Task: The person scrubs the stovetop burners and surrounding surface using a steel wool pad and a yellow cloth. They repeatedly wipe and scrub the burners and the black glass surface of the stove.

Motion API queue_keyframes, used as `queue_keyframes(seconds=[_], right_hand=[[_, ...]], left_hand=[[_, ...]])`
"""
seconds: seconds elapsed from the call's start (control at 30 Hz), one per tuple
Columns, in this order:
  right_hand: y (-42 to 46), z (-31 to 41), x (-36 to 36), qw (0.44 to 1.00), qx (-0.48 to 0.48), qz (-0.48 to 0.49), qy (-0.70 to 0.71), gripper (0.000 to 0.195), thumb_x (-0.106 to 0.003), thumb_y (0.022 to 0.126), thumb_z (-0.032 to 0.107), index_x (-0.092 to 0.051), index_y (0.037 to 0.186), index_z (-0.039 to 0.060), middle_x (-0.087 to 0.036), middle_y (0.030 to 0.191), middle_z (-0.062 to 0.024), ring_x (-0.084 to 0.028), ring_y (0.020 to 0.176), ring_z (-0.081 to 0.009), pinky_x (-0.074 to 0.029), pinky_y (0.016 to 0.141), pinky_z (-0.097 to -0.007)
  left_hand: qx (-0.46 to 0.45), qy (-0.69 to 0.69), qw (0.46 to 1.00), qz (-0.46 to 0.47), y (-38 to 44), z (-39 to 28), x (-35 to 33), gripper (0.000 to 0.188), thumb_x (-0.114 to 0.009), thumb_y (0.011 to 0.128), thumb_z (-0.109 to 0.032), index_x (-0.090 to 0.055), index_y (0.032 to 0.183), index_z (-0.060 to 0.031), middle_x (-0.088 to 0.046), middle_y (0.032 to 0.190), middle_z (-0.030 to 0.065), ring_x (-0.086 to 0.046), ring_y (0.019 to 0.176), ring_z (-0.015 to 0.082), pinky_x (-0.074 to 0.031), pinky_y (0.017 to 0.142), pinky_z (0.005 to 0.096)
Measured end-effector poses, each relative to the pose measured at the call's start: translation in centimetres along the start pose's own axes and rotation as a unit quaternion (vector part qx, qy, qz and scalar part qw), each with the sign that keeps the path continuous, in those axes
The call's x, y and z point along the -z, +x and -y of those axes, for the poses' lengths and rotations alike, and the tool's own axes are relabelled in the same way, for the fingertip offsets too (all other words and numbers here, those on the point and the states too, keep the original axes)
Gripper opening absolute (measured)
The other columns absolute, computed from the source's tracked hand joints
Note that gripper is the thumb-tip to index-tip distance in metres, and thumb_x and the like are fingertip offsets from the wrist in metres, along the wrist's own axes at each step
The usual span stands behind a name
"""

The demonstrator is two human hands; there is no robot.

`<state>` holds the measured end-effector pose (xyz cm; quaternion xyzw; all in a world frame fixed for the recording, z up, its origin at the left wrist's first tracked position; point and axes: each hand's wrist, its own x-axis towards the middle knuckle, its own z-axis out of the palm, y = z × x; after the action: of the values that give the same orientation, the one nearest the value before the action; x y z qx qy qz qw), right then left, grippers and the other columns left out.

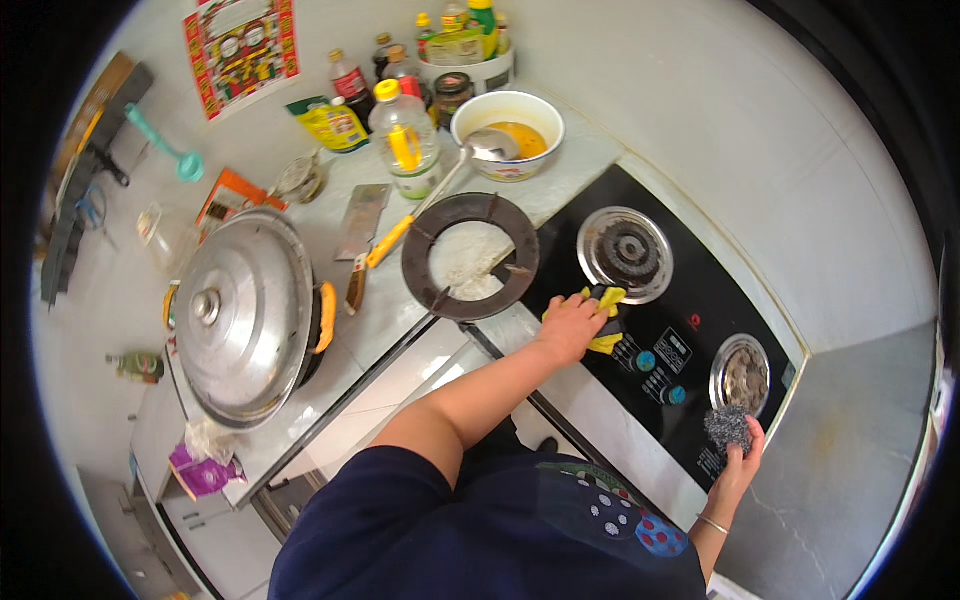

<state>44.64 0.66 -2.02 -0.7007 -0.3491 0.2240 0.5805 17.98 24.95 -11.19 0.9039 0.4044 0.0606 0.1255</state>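
Note:
My left hand grips a yellow and dark cloth pressed against the black gas cooktop, just below the far burner. Around that burner is a shiny metal drip ring with dark stains. In my right hand is a grey steel wool scrubber, held at the lower edge of the nearer burner. Brown grime covers that burner's middle. Two blue-green control knobs sit between the burners. A dark metal pot-support ring lies on the counter, left of the cooktop.
A large lidded wok with orange handles stands on the left counter. A cleaver and a yellow-handled ladle lie nearby. The ladle's bowl rests on an enamel basin holding orange liquid. An oil jug and several bottles stand behind.

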Motion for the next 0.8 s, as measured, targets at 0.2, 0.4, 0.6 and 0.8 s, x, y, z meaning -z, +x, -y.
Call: queue_keyframes(seconds=[0.2, 0.4, 0.6, 0.8], right_hand=[[1.2, 0.6, -4.4, 0.987, 0.06, 0.151, -0.016, 0.053, -0.049, 0.071, -0.003, -0.054, 0.124, -0.0026, -0.057, 0.121, -0.0104, -0.055, 0.113, -0.0208, -0.041, 0.102, -0.0335], [1.8, 0.6, -5.5, 0.974, 0.087, 0.21, -0.022, 0.047, -0.052, 0.072, -0.002, -0.057, 0.119, -0.0026, -0.059, 0.115, -0.0078, -0.055, 0.11, -0.017, -0.041, 0.099, -0.0303], [-0.2, -1.4, -2.0, 0.987, 0.035, 0.149, -0.043, 0.047, -0.053, 0.072, 0.0, -0.057, 0.119, -0.0019, -0.059, 0.115, -0.0073, -0.054, 0.111, -0.0181, -0.039, 0.101, -0.0309], [-3.4, -1.2, 0.6, 0.994, -0.063, 0.081, -0.034, 0.048, -0.052, 0.072, -0.001, -0.057, 0.119, 0.0, -0.058, 0.114, -0.0056, -0.054, 0.108, -0.0156, -0.041, 0.097, -0.0285]], left_hand=[[0.058, -0.003, 0.998, -0.016, -1.4, 0.0, -0.1, 0.057, -0.078, 0.068, -0.02, -0.059, 0.122, -0.0177, -0.058, 0.119, 0.0028, -0.051, 0.115, 0.0245, -0.041, 0.09, 0.0419], [0.139, -0.012, 0.99, -0.024, -7.1, -0.3, -0.9, 0.043, -0.071, 0.071, -0.019, -0.063, 0.113, -0.013, -0.06, 0.108, 0.0085, -0.058, 0.103, 0.0298, -0.051, 0.084, 0.0426], [0.241, -0.013, 0.958, -0.156, -0.7, 1.1, 0.5, 0.063, -0.075, 0.077, -0.033, -0.055, 0.128, -0.0025, -0.047, 0.14, 0.0156, -0.047, 0.122, 0.0329, -0.042, 0.099, 0.0453], [0.096, -0.003, 0.995, -0.024, 3.4, -4.7, -3.7, 0.059, -0.074, 0.078, -0.036, -0.058, 0.128, -0.0082, -0.053, 0.138, 0.0086, -0.046, 0.131, 0.0285, -0.038, 0.105, 0.044]])
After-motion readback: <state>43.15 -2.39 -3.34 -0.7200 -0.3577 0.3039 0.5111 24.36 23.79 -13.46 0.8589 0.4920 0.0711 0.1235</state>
